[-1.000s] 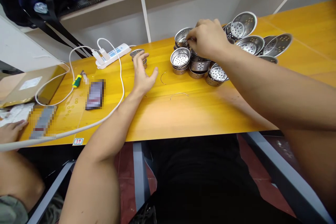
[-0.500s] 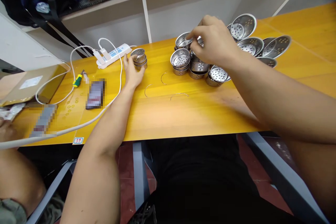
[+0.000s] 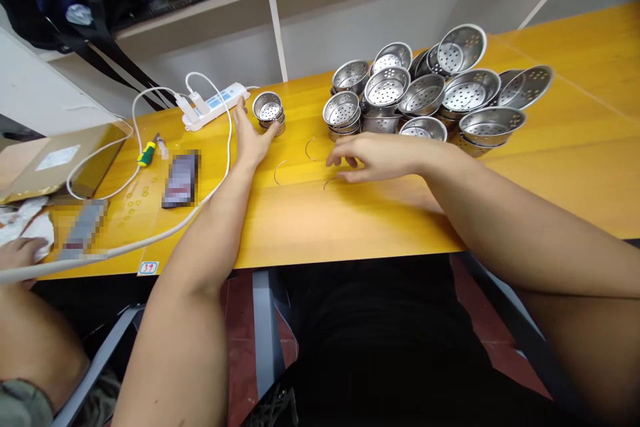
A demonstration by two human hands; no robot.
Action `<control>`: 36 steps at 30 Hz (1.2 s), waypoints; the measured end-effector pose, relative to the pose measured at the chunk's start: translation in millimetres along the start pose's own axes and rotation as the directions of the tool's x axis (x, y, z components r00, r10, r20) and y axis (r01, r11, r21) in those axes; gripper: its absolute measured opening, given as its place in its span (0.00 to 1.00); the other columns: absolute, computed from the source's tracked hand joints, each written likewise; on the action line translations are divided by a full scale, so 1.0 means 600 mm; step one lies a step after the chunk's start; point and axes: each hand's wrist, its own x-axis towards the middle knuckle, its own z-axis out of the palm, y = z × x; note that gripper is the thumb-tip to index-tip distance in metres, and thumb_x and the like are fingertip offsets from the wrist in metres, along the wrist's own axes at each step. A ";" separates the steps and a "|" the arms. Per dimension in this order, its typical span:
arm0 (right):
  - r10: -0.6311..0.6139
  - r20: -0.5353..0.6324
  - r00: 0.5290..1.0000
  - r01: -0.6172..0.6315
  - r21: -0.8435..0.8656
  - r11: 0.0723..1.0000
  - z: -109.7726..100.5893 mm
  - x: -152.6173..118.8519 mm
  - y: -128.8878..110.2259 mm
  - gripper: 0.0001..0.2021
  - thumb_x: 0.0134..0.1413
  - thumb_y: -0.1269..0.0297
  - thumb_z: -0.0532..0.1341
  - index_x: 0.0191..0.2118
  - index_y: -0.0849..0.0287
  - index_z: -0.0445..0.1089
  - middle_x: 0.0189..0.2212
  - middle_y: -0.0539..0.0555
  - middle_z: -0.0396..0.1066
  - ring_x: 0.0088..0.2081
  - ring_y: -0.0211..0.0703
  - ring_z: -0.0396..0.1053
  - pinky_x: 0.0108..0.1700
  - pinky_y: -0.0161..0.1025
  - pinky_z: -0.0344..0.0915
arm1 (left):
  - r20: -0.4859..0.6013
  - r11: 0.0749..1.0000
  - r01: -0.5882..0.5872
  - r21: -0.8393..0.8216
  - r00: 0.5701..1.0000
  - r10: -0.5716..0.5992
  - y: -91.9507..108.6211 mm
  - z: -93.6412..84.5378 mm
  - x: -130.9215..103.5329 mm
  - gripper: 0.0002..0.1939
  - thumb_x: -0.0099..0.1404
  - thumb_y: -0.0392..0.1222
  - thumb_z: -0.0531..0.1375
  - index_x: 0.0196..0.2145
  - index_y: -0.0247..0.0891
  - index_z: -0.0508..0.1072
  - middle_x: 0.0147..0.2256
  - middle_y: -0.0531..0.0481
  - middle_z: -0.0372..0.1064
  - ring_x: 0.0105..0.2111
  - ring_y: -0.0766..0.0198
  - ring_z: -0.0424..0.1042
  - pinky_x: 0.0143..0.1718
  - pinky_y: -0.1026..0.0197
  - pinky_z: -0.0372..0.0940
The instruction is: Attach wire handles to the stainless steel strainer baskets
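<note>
A small stack of perforated metal strainer cups point(image 3: 268, 107) stands on the left of the yellow table. My left hand point(image 3: 253, 137) is beside it, fingers spread, the thumb touching or very near its lower side. My right hand point(image 3: 373, 157) hovers low over the table, fingers loosely bent and apart, with nothing visible in them. Just by its fingertips lies a thin curved wire point(image 3: 327, 184), partly covered by the hand. Two more curved wires, a left one point(image 3: 277, 172) and an upper one point(image 3: 309, 148), lie between my hands. Behind my right hand is a cluster of strainer cups point(image 3: 423, 95).
A power strip point(image 3: 217, 105) with white cables point(image 3: 229, 147) lies at the back left. Near it are a green-yellow screwdriver point(image 3: 147, 153), a phone point(image 3: 180, 180), small rings point(image 3: 131, 203) and a cardboard box point(image 3: 75, 160). Another person's hand point(image 3: 20, 253) rests at the far left.
My right hand has come away from the strainer cup cluster, down and left toward the wires. My left hand's fingers have drawn off the stack's top, and its upper cup now sits tilted toward me.
</note>
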 end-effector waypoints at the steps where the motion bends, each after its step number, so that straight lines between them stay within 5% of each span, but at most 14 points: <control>1: 0.073 0.099 0.992 -0.071 -0.021 0.997 -0.001 0.003 -0.003 0.10 0.72 0.63 0.70 0.52 0.59 0.86 0.45 0.59 0.87 0.39 0.49 0.78 0.46 0.45 0.69 | 0.013 1.000 -0.014 -0.015 1.000 0.014 -0.004 0.005 0.001 0.65 0.58 0.54 0.91 0.80 0.51 0.59 0.87 0.33 0.57 0.88 0.32 0.60 0.95 0.28 0.51; 6: 0.309 0.246 0.919 -0.263 -0.200 0.944 0.003 0.016 -0.028 0.09 0.68 0.76 0.68 0.42 0.58 0.86 0.39 0.55 0.86 0.36 0.47 0.76 0.41 0.43 0.62 | -0.007 1.000 -0.012 0.001 1.000 0.012 -0.011 0.023 0.002 0.59 0.58 0.42 0.88 0.78 0.47 0.65 0.81 0.32 0.65 0.84 0.34 0.67 0.93 0.29 0.58; 10: 0.393 0.249 0.885 -0.286 -0.374 0.882 0.008 0.021 -0.055 0.07 0.69 0.72 0.71 0.44 0.60 0.90 0.42 0.61 0.87 0.39 0.53 0.77 0.37 0.46 0.59 | -0.008 0.999 0.005 0.040 1.000 -0.005 0.009 0.019 -0.003 0.46 0.58 0.39 0.86 0.69 0.44 0.73 0.71 0.36 0.71 0.76 0.36 0.73 0.88 0.30 0.64; 14: 0.379 0.245 0.892 -0.238 -0.458 0.857 0.014 0.026 -0.073 0.10 0.70 0.67 0.74 0.51 0.63 0.92 0.48 0.66 0.89 0.45 0.59 0.83 0.40 0.47 0.61 | -0.003 1.000 0.011 0.005 1.000 -0.011 0.027 0.017 -0.010 0.43 0.58 0.41 0.86 0.63 0.44 0.71 0.68 0.37 0.73 0.75 0.37 0.75 0.88 0.29 0.63; 19: 0.320 0.240 0.917 -0.176 -0.476 0.862 0.020 0.027 -0.066 0.07 0.71 0.66 0.72 0.47 0.61 0.89 0.47 0.64 0.89 0.43 0.56 0.81 0.39 0.46 0.59 | -0.010 0.996 -0.043 -0.082 0.999 0.043 0.023 0.023 -0.011 0.43 0.60 0.41 0.85 0.64 0.47 0.66 0.69 0.40 0.77 0.75 0.42 0.78 0.87 0.31 0.66; 22: 0.265 0.176 0.948 -0.179 -0.393 0.902 0.026 0.025 -0.046 0.03 0.68 0.69 0.71 0.39 0.57 0.80 0.41 0.59 0.85 0.36 0.49 0.73 0.37 0.45 0.57 | -0.044 0.991 -0.085 -0.102 0.996 0.081 0.018 0.022 -0.007 0.47 0.61 0.52 0.87 0.67 0.48 0.65 0.72 0.39 0.75 0.75 0.42 0.77 0.84 0.32 0.70; 26: 0.104 0.000 0.995 -0.103 -0.054 0.993 0.031 0.022 -0.013 0.14 0.58 0.74 0.69 0.33 0.52 0.64 0.29 0.47 0.72 0.30 0.42 0.64 0.37 0.42 0.57 | -0.093 0.981 -0.182 -0.065 0.980 0.175 0.031 0.013 -0.004 0.52 0.65 0.72 0.84 0.72 0.47 0.67 0.76 0.38 0.69 0.79 0.41 0.71 0.84 0.32 0.69; 29: 0.001 -0.163 0.987 0.038 0.239 0.970 0.037 0.020 0.005 0.09 0.54 0.71 0.68 0.38 0.52 0.70 0.28 0.44 0.72 0.30 0.40 0.66 0.38 0.41 0.60 | -0.130 0.959 -0.280 -0.048 0.954 0.271 0.055 0.016 -0.013 0.54 0.60 0.76 0.85 0.69 0.47 0.69 0.71 0.39 0.71 0.79 0.36 0.70 0.86 0.29 0.67; 32: -0.043 -0.277 0.960 0.151 0.380 0.912 0.044 0.021 0.014 0.15 0.55 0.66 0.68 0.49 0.55 0.80 0.30 0.44 0.74 0.30 0.40 0.68 0.38 0.40 0.63 | -0.132 0.946 -0.315 -0.077 0.944 0.303 0.077 0.030 -0.031 0.53 0.61 0.76 0.85 0.67 0.50 0.66 0.67 0.42 0.71 0.74 0.39 0.75 0.83 0.29 0.71; 36: -0.014 -0.368 0.930 0.195 0.461 0.866 0.053 0.027 0.014 0.09 0.64 0.58 0.72 0.43 0.57 0.82 0.27 0.46 0.72 0.27 0.38 0.64 0.33 0.41 0.60 | -0.049 0.924 -0.350 -0.151 0.937 0.347 0.089 0.051 -0.052 0.53 0.64 0.80 0.81 0.69 0.53 0.62 0.65 0.44 0.72 0.72 0.42 0.79 0.82 0.30 0.73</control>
